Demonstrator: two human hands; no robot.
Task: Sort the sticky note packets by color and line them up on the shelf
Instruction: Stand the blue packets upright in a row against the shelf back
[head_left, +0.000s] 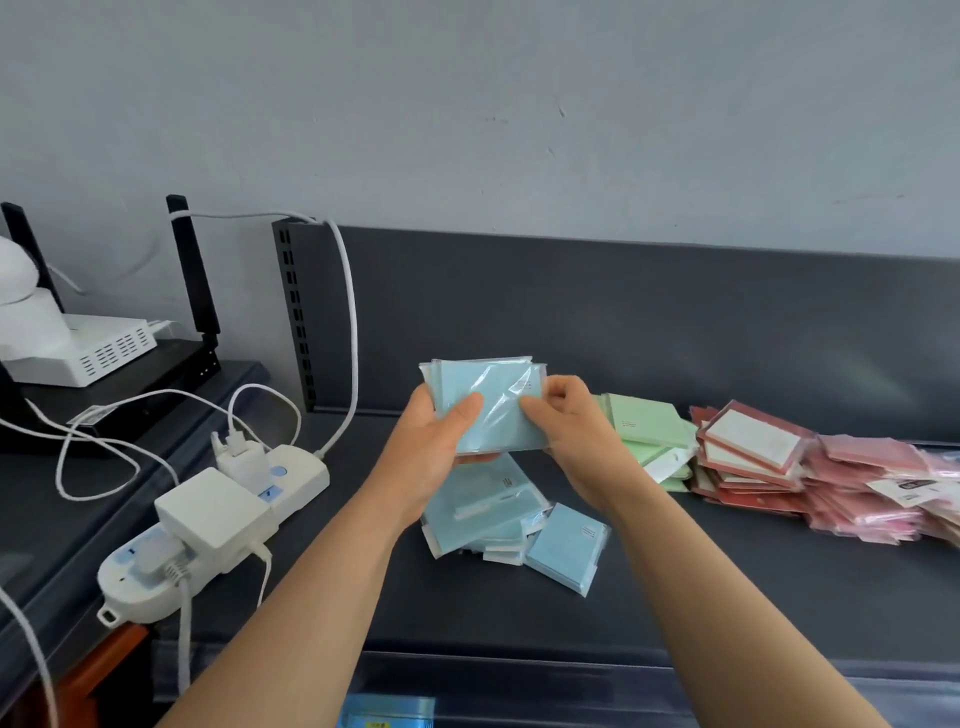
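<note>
A small stack of blue sticky note packets (493, 402) in clear wrappers is held above the dark shelf (727, 582). My left hand (434, 441) grips its left side, thumb on the front. My right hand (566, 415) pinches its right edge. Under the hands lies a loose pile of blue packets (488, 514), with one blue packet (569, 548) lying apart at its right. Green packets (647, 431) lie to the right, partly hidden by my right hand. Further right are stacked red packets (748, 457) and pink packets (872, 488).
A white power strip (218, 525) with plugged adapters and white cables (353, 332) lies at the shelf's left end. A white router (88, 348) with black antennas stands on the lower ledge to the left. The shelf's dark back panel (623, 322) rises behind the packets.
</note>
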